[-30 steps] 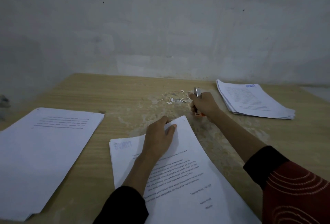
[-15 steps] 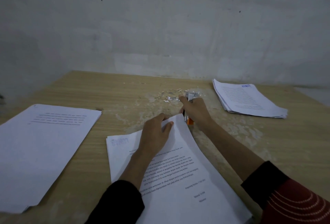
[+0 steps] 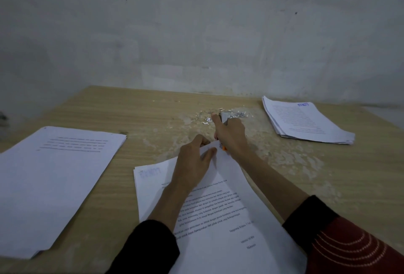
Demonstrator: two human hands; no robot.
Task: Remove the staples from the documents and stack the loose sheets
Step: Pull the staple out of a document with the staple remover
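Loose sheets (image 3: 54, 186) lie by the surface's (image 3: 131, 109) left edge. At the near edge, the left grip (image 3: 192, 164) pinches the document's (image 3: 218, 219) far corner. The right grip (image 3: 231, 138) is curled round a staple remover (image 3: 224, 118) there. Staples (image 3: 238, 114) lie beyond, and a paper pile (image 3: 306, 123) sits near the far right corner.

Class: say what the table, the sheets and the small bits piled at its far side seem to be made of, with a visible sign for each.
Table: wood or wood-look laminate, matt; pale grain lines, worn blotches mid-top.
Sheets: thin white paper, matt; printed text, one corner bends up.
Bits: probably metal staples; small, grey, glinting.
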